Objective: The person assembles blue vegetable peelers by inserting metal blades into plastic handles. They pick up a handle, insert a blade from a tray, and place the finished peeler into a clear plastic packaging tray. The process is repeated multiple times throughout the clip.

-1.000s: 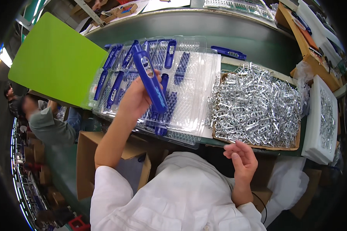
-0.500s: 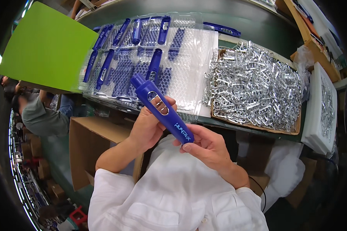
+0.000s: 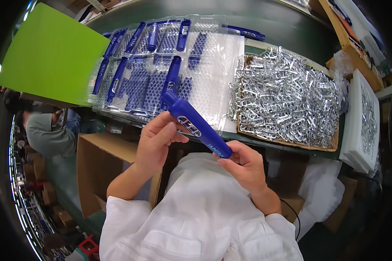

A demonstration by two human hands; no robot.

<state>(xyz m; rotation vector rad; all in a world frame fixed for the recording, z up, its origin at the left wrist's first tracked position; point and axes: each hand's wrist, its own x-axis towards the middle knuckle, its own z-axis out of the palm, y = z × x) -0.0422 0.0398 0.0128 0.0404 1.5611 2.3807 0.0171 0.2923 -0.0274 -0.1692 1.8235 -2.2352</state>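
A blue plastic tube (image 3: 200,125) slants across in front of me, its narrower end up and to the left. Near its middle is an oval window with silvery bars, and light lettering marks the lower end. My right hand (image 3: 245,163) pinches that lower end between thumb and fingers. Beside the window, my left hand (image 3: 157,139) is open, its fingers apart and partly bent; whether a fingertip touches the tube's back, I cannot tell. Just beyond lies a clear plastic tray (image 3: 209,89) holding several similar blue tubes (image 3: 173,71).
Silvery metal clips (image 3: 287,100) are heaped in a shallow cardboard box to the right. A white foam tray (image 3: 355,126) with more metal pieces leans beyond it. At the left are a green panel (image 3: 48,54) and an open carton (image 3: 102,150). Another person (image 3: 50,132) sits farther left.
The tube has shifted right and slightly down, tilting more level. My left hand has loosened and drawn away to the left, while my right hand keeps hold of the lower end.
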